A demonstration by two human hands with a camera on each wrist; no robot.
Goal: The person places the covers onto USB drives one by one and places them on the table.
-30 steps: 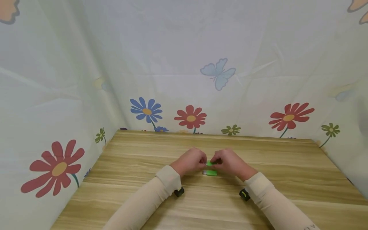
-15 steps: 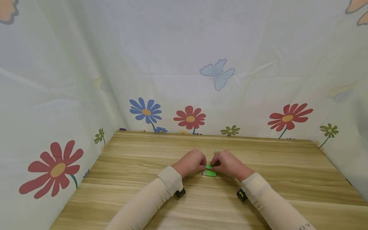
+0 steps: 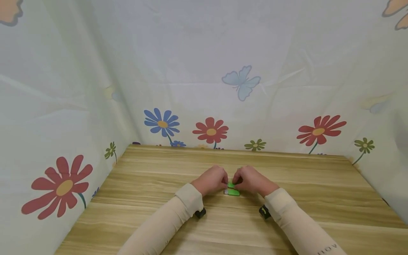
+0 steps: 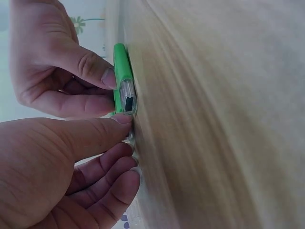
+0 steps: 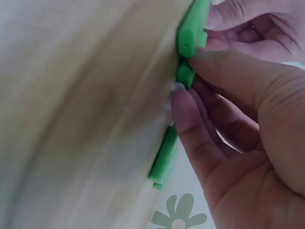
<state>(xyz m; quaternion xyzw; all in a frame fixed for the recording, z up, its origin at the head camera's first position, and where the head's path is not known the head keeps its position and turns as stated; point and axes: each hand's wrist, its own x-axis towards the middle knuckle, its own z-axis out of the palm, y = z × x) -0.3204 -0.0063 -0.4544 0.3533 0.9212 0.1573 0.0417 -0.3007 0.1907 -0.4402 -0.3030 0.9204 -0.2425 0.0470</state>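
Two small green plastic sticks with clear ends lie side by side on the wooden table; their exact kind does not show. The nearer stick (image 3: pixel 233 192) lies untouched, its clear end (image 4: pixel 127 95) pointing left. Just behind it is the second stick (image 3: pixel 231 185), held between both hands. My left hand (image 3: pixel 210 180) pinches its clear end between thumb and fingers. At the green end, my right hand (image 3: pixel 251 180) grips with thumb and fingertips, partly covering it. A third green stick (image 5: pixel 164 155) lies farther back in the right wrist view, hidden behind my right hand in the head view.
The wood-grain table (image 3: pixel 159 163) reaches back to a white curtain (image 3: pixel 191 71) printed with flowers and a butterfly. More curtain (image 3: pixel 47 124) hangs along the left side. A dark wrist camera (image 3: pixel 200 213) sits under the left cuff, another (image 3: pixel 264 211) under the right.
Both hands have drawn the second stick slightly toward me, closer to the nearer stick. A green bit glimpsed behind my right hand half a second ago is now covered.
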